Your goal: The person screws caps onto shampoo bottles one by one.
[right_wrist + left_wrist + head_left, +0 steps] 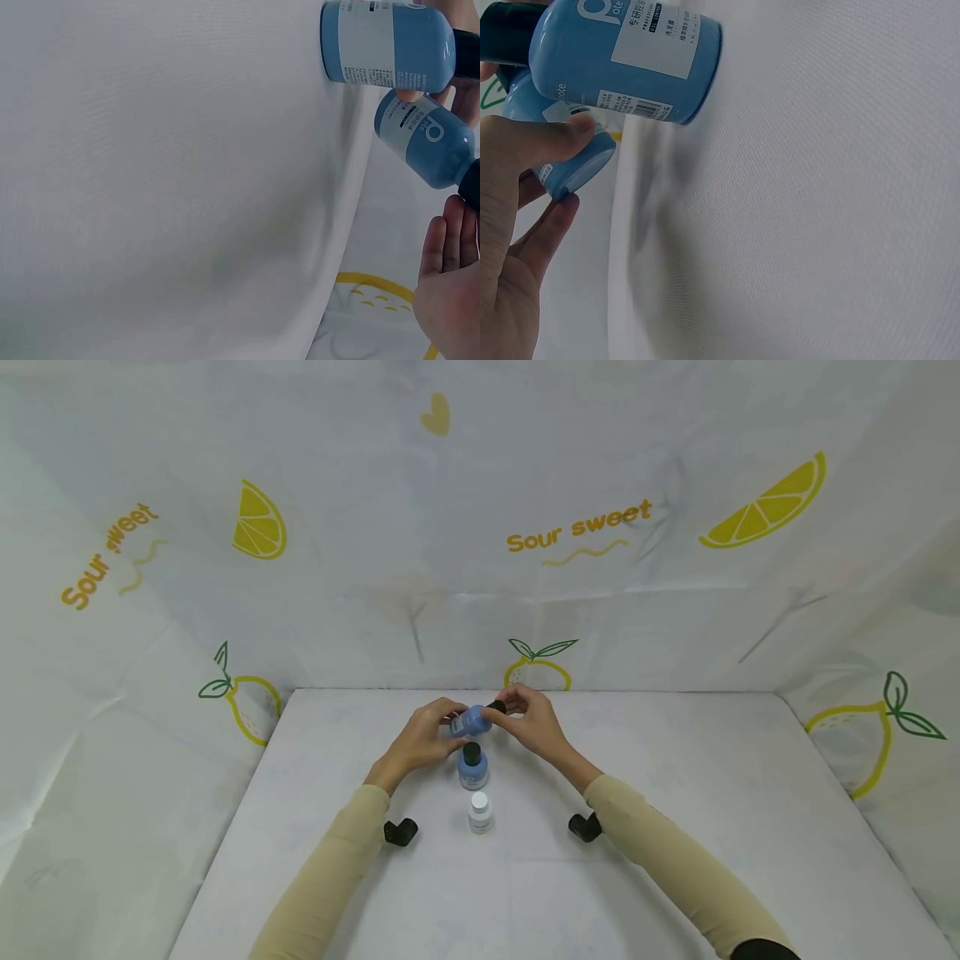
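Observation:
A blue shampoo bottle with a black cap is tilted between the hands near the table's back edge. My left hand grips it near its base, thumb on one side and fingers on the other, as the left wrist view shows. At the neck and black cap, the thumb and fingers of my right hand hold the other end. Just in front of it stands a second blue bottle, upright with its black cap on. Nearer still, a small white bottle with a white cap stands upright.
The white table ends at the back against a hanging sheet printed with lemons and lettering. Black wrist-worn pieces stick out inward from both sleeves, one at the left and one at the right.

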Available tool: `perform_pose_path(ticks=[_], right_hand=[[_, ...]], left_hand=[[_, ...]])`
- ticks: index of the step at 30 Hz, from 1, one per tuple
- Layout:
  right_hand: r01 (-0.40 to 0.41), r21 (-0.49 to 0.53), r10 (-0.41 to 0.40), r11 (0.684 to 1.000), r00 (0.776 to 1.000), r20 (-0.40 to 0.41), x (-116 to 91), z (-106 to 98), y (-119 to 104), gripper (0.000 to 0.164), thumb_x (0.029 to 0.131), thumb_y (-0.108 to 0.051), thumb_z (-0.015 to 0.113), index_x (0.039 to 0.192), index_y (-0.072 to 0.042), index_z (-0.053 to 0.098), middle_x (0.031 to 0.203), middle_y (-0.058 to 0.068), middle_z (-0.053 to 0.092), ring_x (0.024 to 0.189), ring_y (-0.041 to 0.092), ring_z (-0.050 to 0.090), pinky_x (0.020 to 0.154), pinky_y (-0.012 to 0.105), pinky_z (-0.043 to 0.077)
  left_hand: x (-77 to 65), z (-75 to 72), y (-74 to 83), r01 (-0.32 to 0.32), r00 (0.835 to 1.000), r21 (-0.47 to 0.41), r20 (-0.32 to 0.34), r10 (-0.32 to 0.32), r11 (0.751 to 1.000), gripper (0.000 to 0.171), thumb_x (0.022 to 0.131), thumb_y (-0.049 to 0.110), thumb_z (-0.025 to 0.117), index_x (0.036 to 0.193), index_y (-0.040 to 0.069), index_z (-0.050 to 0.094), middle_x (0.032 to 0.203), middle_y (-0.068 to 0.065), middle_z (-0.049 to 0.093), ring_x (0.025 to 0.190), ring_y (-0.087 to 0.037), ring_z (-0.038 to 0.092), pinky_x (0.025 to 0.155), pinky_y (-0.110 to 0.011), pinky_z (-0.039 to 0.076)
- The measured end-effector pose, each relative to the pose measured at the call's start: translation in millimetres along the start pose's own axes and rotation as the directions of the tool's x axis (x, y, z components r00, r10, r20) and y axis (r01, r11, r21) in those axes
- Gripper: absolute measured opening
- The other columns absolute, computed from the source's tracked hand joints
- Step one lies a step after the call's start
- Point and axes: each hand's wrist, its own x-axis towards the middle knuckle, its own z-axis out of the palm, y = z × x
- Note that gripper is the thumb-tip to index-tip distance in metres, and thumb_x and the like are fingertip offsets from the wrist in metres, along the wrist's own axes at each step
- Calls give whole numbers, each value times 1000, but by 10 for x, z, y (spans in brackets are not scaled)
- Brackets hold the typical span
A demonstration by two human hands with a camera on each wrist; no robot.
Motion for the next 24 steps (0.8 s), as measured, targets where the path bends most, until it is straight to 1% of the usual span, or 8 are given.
perform_pose_path(ticks=[3, 10, 13, 15, 18, 20, 22, 24], right_hand=[[3, -2, -3, 1000, 1000, -5, -10, -8, -9, 33, 94, -19, 87, 114, -1, 69, 110, 17, 76, 99, 24, 74, 89, 21, 64], [3, -14, -2, 1000, 1000, 13, -16, -23, -3, 41, 92, -17, 88, 123, 1, 69, 117, 18, 75, 107, 31, 75, 102, 43, 66], [15, -17, -14, 1000, 999, 42, -18, -39, 0, 46, 93, -18, 88, 130, 1, 68, 125, 19, 75, 115, 33, 74, 108, 45, 64], [31, 12, -32, 999, 996, 82, -18, -64, -3, 50, 93, -15, 87, 135, 1, 66, 132, 22, 73, 123, 36, 72, 114, 46, 61], [57, 94, -72, 994, 984, 165, -15, -115, -2, 53, 95, -4, 82, 144, 2, 62, 145, 26, 67, 137, 41, 65, 123, 45, 54], [59, 162, -93, 985, 972, 214, -10, -149, 6, 55, 95, 7, 77, 147, 3, 60, 151, 27, 63, 144, 42, 60, 127, 40, 49], [53, 217, -107, 975, 963, 245, -7, -173, 19, 54, 95, 15, 70, 147, 5, 60, 153, 28, 61, 147, 41, 58, 128, 33, 48], [42, 251, -109, 967, 960, 257, -3, -186, 29, 52, 95, 19, 65, 145, 6, 63, 153, 28, 62, 147, 36, 60, 125, 25, 50]], left_hand=[[6, 3, 1, 1, 1000, 0, 3, -1, 1000, 50, 88, 2, 88, 134, -1, 68, 131, -17, 73, 118, -31, 75, 106, -41, 66], [8, 11, 1, 9, 1000, 5, 3, -9, 1000, 50, 88, 3, 88, 134, -1, 68, 130, -17, 73, 118, -31, 75, 107, -42, 66], [4, 9, 4, 14, 1000, 5, 6, -14, 1000, 50, 88, 3, 88, 134, -1, 68, 131, -17, 73, 118, -32, 75, 107, -42, 66], [2, 10, 2, 16, 1000, 4, 8, -16, 1000, 51, 88, 3, 88, 134, -1, 68, 131, -17, 73, 118, -32, 75, 107, -42, 65], [1, 10, 2, 20, 1000, -3, 8, -20, 1000, 51, 87, 2, 89, 133, 0, 68, 131, -17, 73, 118, -32, 75, 107, -43, 66], [2, 11, -1, 22, 1000, -7, 5, -22, 1000, 51, 86, 2, 89, 133, 0, 69, 130, -16, 74, 118, -32, 75, 107, -43, 66], [2, 10, -2, 25, 1000, -11, 3, -25, 1000, 51, 86, 2, 89, 132, 0, 69, 130, -16, 74, 118, -32, 75, 107, -43, 66], [2, 9, -3, 27, 1000, -14, 1, -27, 1000, 50, 86, 1, 90, 132, 0, 69, 130, -16, 74, 118, -32, 76, 107, -43, 66]])
